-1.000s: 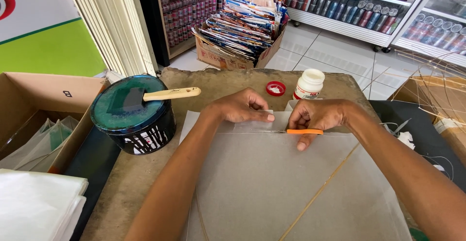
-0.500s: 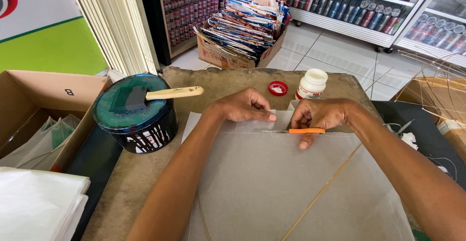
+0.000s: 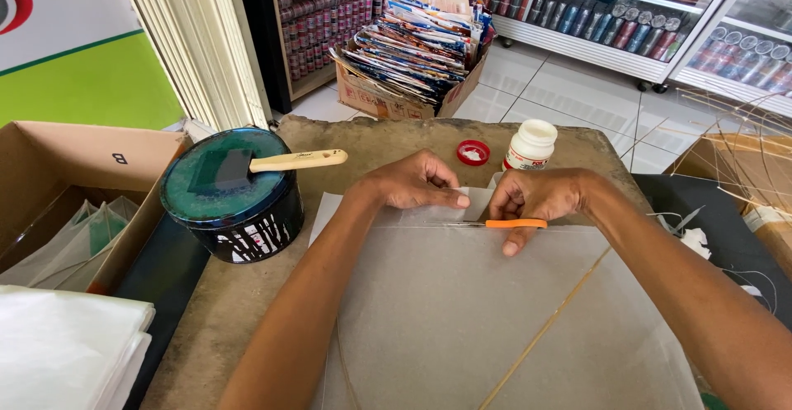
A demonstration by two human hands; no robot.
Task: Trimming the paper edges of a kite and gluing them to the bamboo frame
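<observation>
Your left hand (image 3: pixel 417 186) lies flat, fingers pinning the top edge of the thin, translucent paper sheet (image 3: pixel 462 311) on the rough stone table (image 3: pixel 247 294). Your right hand (image 3: pixel 536 200) is closed on the orange-handled cutter (image 3: pixel 503 223), its blade lying along that edge. It looks like trimming or scoring; keep the paper taut and the blade straight. A slim bamboo stick (image 3: pixel 549 327) crosses the sheet diagonally.

A tin (image 3: pixel 233 204) stands left of the paper sheet (image 3: pixel 462 311), a brush (image 3: pixel 272 162) on it, a bottle (image 3: pixel 530 146) behind.
</observation>
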